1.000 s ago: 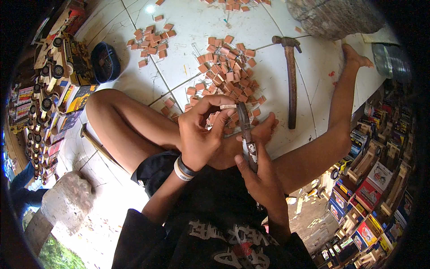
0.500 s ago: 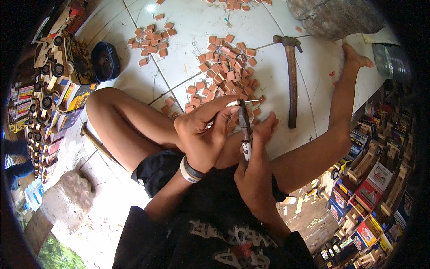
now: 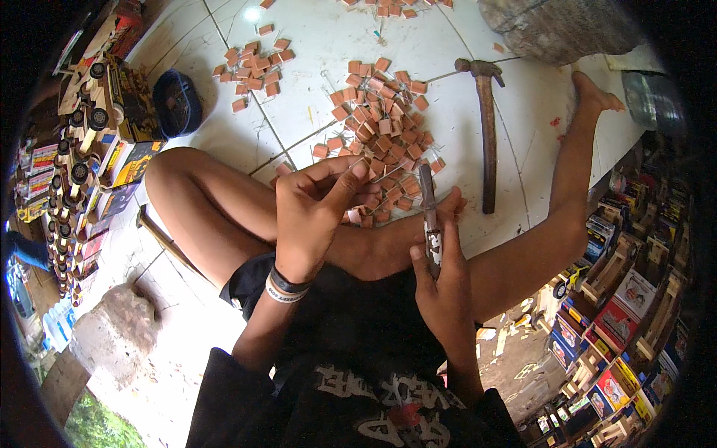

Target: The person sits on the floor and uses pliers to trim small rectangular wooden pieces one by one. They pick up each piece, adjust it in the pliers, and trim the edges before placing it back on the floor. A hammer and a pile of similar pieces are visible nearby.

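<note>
My right hand (image 3: 442, 280) is wrapped round the patterned white-and-dark handles of a pair of pliers (image 3: 429, 205), whose dark jaws point away from me and stand apart from my left hand. My left hand (image 3: 314, 213) is raised over my folded leg, thumb and forefinger pinched together. What they hold is too small and partly hidden to name. Just beyond both hands, a heap of small reddish-brown blocks with thin metal wires (image 3: 381, 119) lies on the white tiled floor (image 3: 314, 45).
A hammer (image 3: 486, 134) lies right of the heap. A smaller block cluster (image 3: 254, 67) and a dark blue bowl (image 3: 177, 103) are to the left. A large stone (image 3: 556, 30) sits at the far right. Wooden toy trucks (image 3: 620, 299) stand along both sides.
My hands have moved apart: the left drew back to the left, and the right shifted right with the pliers. The pliers' jaws have come away from the thin metal piece at my left fingertips.
</note>
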The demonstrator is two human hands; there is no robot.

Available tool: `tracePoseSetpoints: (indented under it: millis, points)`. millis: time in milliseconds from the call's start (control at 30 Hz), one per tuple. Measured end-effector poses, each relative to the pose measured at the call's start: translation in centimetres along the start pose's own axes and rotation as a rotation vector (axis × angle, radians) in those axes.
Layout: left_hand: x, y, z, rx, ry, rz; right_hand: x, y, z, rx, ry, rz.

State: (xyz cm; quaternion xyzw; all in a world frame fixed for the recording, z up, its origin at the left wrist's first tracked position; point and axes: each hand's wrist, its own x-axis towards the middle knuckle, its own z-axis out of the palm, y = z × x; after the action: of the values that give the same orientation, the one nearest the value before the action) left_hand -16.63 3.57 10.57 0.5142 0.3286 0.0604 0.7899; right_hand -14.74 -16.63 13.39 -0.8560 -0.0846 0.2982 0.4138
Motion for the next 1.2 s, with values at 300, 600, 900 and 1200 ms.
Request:
tracePoseSetpoints:
  millis: [300, 600, 900, 1200]
  points:
    - [0.0, 0.7, -0.2, 0.016, -0.098, -0.02, 0.0, 1.0, -1.1, -0.031, -0.121, -0.068]
    - [-0.2, 1.0, -0.4, 0.063, -0.167, -0.053, 0.0, 0.3, -1.6, 0.025, -0.17, -0.043]
    - [0.2, -0.1, 1.0, -0.192, -0.303, -0.173, -0.2, 0.0, -1.6, -0.012, -0.202, -0.039]
    - [-0.7, 0.6, 0.5, -0.213, -0.398, -0.251, -1.3, -0.9, -3.0, 0.957, -0.648, 0.211]
